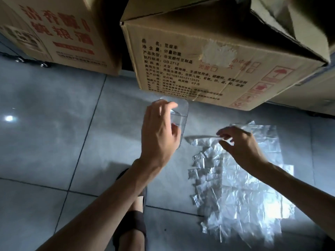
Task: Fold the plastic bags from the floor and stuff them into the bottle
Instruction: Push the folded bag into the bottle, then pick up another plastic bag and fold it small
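Foot (134, 223) lowest; left hand (157, 138) gripped bottle (182, 115), right hand (243, 145) pinched folded bag (201, 137) over pile (244, 192). Stuffing step imo, next: aim it into bottle.

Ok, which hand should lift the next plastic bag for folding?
Right. The right hand is over the plastic bags, its fingers pinching one bag's edge; the left hand holds the clear bottle.

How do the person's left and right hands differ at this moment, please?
The left hand curls around the clear plastic bottle; the right hand pinches an edge of the crinkled transparent plastic bag. The left's fingers spread wide; the right's fingertips draw together. Both hold clear plastic.
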`<state>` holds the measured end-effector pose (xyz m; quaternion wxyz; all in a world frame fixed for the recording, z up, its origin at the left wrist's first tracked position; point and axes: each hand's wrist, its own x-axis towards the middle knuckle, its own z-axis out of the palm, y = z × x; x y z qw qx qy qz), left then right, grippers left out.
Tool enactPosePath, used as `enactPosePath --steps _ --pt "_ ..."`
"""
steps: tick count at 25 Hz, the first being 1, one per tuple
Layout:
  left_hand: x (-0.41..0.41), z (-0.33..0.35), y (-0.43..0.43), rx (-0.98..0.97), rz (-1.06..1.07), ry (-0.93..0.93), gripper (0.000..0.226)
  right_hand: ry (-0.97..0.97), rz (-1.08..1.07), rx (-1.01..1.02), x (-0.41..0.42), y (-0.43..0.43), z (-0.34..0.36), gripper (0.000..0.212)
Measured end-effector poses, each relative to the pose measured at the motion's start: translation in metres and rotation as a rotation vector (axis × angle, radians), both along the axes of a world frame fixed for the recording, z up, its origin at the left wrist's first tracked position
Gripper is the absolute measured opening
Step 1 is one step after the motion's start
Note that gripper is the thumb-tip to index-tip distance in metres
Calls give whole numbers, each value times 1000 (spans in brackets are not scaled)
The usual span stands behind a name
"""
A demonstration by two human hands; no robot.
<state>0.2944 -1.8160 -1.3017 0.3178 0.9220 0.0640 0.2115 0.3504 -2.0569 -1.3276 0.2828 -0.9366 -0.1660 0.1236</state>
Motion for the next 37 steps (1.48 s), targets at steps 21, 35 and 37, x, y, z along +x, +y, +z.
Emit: enactPosePath --steps 21,35,37 --pt "-19 -32 -96 326 -827 1083 81 -297 134 -203 -37 -124 -13 14" --pt "-32 318 -143 54 -749 689 40 -323 188 160 -66 -116 368 10" --pt "-43 354 -149 -128 -667 566 12 -385 114 196 -77 -122 409 9"
